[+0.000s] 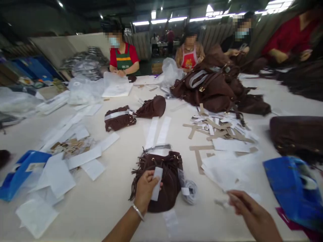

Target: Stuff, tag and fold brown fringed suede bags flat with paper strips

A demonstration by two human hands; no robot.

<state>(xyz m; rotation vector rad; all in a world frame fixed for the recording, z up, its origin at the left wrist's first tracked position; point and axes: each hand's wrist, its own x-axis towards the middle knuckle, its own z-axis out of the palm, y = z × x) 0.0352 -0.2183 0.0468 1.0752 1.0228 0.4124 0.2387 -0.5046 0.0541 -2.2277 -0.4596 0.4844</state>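
A dark brown fringed bag (166, 181) lies on the white table (113, 205) in front of me. My left hand (145, 190) rests on its left side and pinches a narrow white paper strip (156, 184) that stands over the bag. My right hand (248, 208) hovers at the lower right, blurred, its fingers curled toward a pile of white sheets (227, 169); what it holds, if anything, I cannot make out. A small grey-white wad (189, 191) lies against the bag's right side.
Two more brown fringed bags (119, 117) (152, 107) lie farther back. A heap of brown bags (214, 87) and cardboard and paper scraps (219, 129) sit to the right. Blue bags lie at left (19, 171) and right (295, 188). Several people work along the far edge.
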